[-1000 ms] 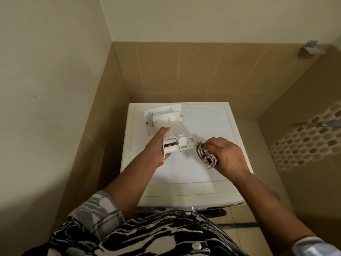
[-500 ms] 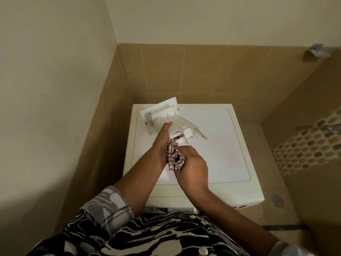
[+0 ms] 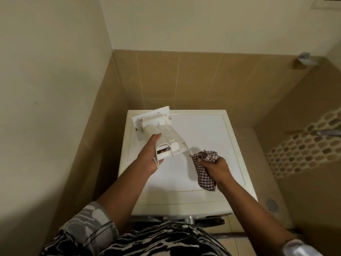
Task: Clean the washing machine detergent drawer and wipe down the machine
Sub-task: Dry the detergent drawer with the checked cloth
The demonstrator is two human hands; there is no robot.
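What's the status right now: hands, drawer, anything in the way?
Left hand grips detergent drawer over washing machine top. Right hand grips checked cloth, apart from drawer. Nothing between cloth and drawer.

The detergent drawer (image 3: 162, 133) is of white moulded plastic, smooth and rather matt. The checked cloth (image 3: 203, 169) is a soft woven fabric, crumpled. The washing machine top (image 3: 203, 130) is smooth and white with a weak gloss. The wall tiles (image 3: 203, 76) look ceramic, beige, with a satin finish. The painted wall (image 3: 184, 24) above them is matt. The floor drain (image 3: 272, 205) is metal.
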